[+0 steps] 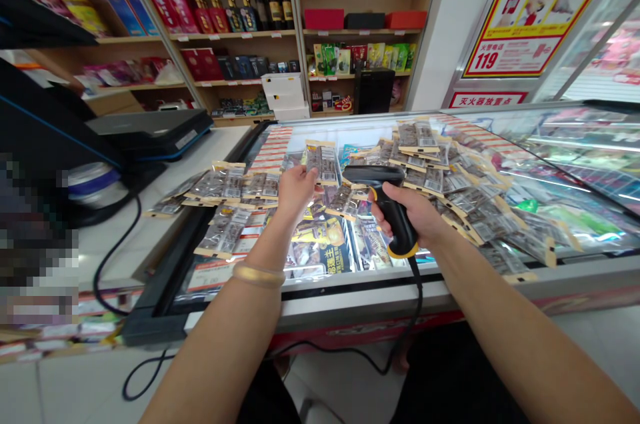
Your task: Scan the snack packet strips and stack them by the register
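My left hand pinches the lower edge of a small clear-and-tan packet with a printed label, held over the glass-topped freezer. My right hand is wrapped round the handle of a black and yellow barcode scanner, whose head points left, just right of the packet. To the right of the scanner lies a large heap of similar packets on the glass. A smaller group of packets lies to the left of my left hand, with one packet nearer to me.
The scanner's black cable hangs over the freezer's front edge. At the left, a counter bears a black flat device and a roll of tape. Shelves with boxes and bottles stand behind.
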Demonstrator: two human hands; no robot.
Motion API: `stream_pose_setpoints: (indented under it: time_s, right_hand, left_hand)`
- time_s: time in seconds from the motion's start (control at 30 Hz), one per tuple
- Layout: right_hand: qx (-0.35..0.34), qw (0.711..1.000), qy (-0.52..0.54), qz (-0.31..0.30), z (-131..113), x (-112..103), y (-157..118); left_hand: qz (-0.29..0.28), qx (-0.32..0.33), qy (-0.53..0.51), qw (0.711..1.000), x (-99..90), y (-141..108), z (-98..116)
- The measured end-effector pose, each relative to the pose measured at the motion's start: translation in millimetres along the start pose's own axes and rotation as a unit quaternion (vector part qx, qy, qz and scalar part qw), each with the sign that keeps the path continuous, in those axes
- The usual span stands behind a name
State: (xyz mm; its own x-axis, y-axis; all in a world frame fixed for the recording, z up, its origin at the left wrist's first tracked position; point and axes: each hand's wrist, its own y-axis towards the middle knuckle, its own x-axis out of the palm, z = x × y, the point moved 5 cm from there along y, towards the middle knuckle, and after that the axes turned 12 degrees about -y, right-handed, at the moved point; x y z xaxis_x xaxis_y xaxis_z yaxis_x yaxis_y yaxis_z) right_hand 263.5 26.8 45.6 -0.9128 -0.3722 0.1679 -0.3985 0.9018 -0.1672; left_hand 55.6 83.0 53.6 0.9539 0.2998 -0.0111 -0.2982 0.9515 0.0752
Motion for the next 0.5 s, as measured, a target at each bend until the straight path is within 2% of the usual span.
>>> stream_pose_setpoints:
  time_s: [0.5]
  right_hand:
    - [0.005,1.0,0.006,-0.017,3.2,4.0,-0.2]
  left_hand:
    - [-0.014,0.007,0.052,0.999,-0.9,-0.1,-3.3]
